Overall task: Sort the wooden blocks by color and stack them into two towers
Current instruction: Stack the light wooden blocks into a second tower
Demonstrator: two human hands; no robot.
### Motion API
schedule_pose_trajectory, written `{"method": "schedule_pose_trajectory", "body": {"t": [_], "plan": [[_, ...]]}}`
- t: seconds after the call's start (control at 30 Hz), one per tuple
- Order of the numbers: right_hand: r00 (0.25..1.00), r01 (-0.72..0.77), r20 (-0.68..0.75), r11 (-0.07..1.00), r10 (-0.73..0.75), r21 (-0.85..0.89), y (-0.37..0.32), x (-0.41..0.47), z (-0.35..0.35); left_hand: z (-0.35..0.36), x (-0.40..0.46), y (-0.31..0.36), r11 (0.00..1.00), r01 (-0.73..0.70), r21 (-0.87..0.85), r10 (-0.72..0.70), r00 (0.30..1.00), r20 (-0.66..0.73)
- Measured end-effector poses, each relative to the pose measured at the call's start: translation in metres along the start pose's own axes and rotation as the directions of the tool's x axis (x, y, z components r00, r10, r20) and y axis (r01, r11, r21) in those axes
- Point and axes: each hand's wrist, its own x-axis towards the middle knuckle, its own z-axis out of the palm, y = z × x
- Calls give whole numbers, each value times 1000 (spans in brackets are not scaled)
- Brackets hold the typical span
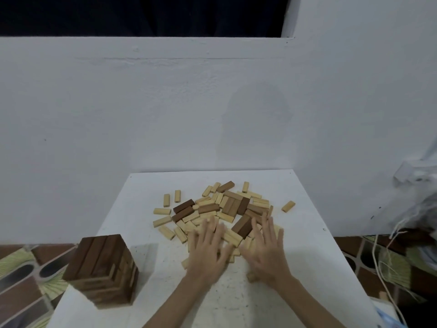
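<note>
progress looks roughly half made: 1 dark tower [101, 271] stands finished-looking at the near left corner of the white table [132, 233], built from brown blocks in crossed layers. the second tower, for pale blocks, is not begun as far as can be seen. a loose pile [220, 209] lies mid-table, mostly light blocks with several brown blocks [183, 207] mixed in, so sorting is not done either. a stray pale block [288, 206] sits apart to the right. the left hand [208, 247] and right hand [266, 247] lie over the pile's near edge, fingers spread apart and straight, gripping nothing; both are blurred, so contact is hard to judge.
</note>
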Motion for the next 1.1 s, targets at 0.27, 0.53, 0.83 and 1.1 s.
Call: {"method": "schedule_pose_trajectory", "body": {"t": [0.27, 0.53, 0.83, 1.1], "plan": [[996, -27, 80, 975, 46, -219, 9, -12, 13, 18, -9, -1, 983, -42, 181, 32, 998, 57], [971, -195, -120, 976, 206, 97, 15, 44, -30, -20, 61, 37, 995, 94, 39, -96, 995, 29], [973, -225, -18, 958, 232, 176, 28, 59, -29, -9, 86, 79, 971, 203, 124, -227, 946, 229], [969, -198, 161, 979, 188, 49, 28, 81, -34, -12, 94, 77, 933, 359, -42, -326, 886, 329]]}}
